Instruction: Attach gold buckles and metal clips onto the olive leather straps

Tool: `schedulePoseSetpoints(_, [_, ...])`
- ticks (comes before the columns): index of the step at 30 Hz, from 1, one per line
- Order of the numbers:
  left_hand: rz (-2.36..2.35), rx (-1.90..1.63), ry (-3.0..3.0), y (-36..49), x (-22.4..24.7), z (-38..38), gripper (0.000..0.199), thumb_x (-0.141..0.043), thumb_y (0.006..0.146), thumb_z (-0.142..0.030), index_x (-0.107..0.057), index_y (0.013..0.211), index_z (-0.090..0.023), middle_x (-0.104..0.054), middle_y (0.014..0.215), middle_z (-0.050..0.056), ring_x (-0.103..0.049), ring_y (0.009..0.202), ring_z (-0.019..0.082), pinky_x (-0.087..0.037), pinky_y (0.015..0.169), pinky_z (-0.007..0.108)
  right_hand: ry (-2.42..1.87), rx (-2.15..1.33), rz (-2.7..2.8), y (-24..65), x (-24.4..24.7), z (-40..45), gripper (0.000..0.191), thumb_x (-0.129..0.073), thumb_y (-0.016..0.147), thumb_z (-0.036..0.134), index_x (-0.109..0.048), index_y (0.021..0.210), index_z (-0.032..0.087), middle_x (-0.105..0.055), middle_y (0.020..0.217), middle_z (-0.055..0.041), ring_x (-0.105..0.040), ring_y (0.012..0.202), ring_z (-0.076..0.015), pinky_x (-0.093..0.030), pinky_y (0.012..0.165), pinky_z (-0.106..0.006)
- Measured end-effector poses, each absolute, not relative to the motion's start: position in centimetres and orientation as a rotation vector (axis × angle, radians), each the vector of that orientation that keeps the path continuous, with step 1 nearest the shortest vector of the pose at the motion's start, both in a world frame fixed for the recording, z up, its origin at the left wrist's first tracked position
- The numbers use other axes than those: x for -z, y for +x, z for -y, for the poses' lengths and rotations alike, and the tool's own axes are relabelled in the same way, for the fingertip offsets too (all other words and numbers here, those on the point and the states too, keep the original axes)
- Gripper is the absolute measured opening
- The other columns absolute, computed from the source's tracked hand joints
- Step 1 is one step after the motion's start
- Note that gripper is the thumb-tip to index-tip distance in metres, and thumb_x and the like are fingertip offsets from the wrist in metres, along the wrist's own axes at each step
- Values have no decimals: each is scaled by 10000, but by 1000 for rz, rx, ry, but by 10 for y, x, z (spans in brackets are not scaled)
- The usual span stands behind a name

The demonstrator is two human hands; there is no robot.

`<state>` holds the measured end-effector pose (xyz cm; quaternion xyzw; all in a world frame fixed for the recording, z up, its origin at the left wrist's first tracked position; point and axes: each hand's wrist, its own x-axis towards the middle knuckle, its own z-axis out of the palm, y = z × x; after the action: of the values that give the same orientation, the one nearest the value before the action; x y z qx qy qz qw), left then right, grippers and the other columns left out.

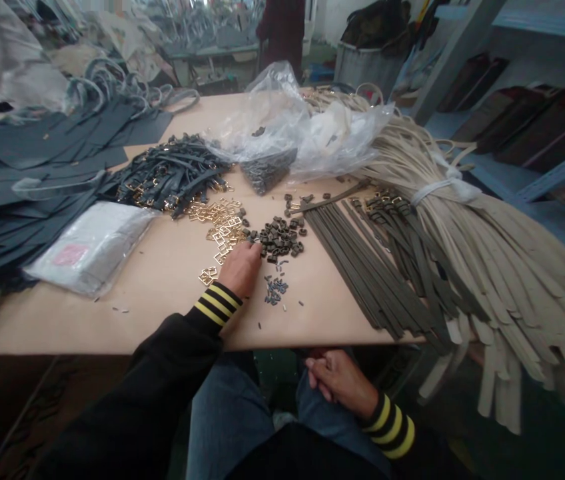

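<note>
The left hand reaches over the near half of the table, its fingers drawn close together at the left border of a heap of small, dark olive loops. Whether a loop is pinched there cannot be told, since the fingertips are partly hidden. The right hand is below the table's near edge, over the lap, fingers curled in; what it holds, if anything, cannot be made out.

Just beyond and left of the left hand spread thin gold rectangular buckles. Nearer the table's near edge than the loops is a scatter of small blue-grey slips.

As for progress, many loops and buckles lie loose. To the right, flat, plain dark olive strips look unfitted, while the olive straps with gold hardware beside them seem further along. The dark blue-grey straps with gold fittings, piled toward the left, look fitted too. How many remain cannot be told.

The loops point every way, with no shared long axis. The plain strips lie side by side, their long axis slanting from mid-table down and rightward to the near edge. The tied bundle of long beige straps slants likewise, its ends hanging past the near right corner.
</note>
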<state>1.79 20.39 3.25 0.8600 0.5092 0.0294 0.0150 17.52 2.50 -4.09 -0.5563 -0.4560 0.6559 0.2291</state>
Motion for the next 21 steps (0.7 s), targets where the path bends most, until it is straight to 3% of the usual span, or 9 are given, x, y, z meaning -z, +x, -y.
schedulePoseSetpoints(6, [-1464,-460,2415,14,-38,-205,103,-491,668,-81,-529,747,-136,-507,687,24,-480,657,154,-397,625,276,-1534,-1795,1264,174,38,-26,344,-384,753,421,-446,543,155,-392,361,62,-313,296,-47,-248,341,-173])
schedulePoseSetpoints(11, [-1197,-763,1728,9,-68,-151,102,-560,676,-209,-520,738,-139,-506,630,-18,-470,577,97,-390,553,224,-1503,-1787,1281,177,27,-20,197,-421,761,335,-453,722,145,-515,524,28,-356,351,-48,-279,371,-173])
schedulePoseSetpoints(14, [-1112,-705,1358,1,-69,-102,167,-624,640,-222,-538,750,-131,-524,643,-16,-470,575,80,-381,536,197,-1447,-1755,1413,180,4,-12,166,-426,779,303,-464,728,150,-530,554,17,-400,417,-64,-300,412,-178])
schedulePoseSetpoints(21, [-1004,-663,845,-15,-17,-33,252,-692,583,-274,-561,731,-119,-545,644,-5,-484,562,82,-388,546,206,-1410,-1587,1576,175,-38,-6,136,-423,800,252,-489,740,150,-542,549,18,-478,503,-90,-344,497,-195])
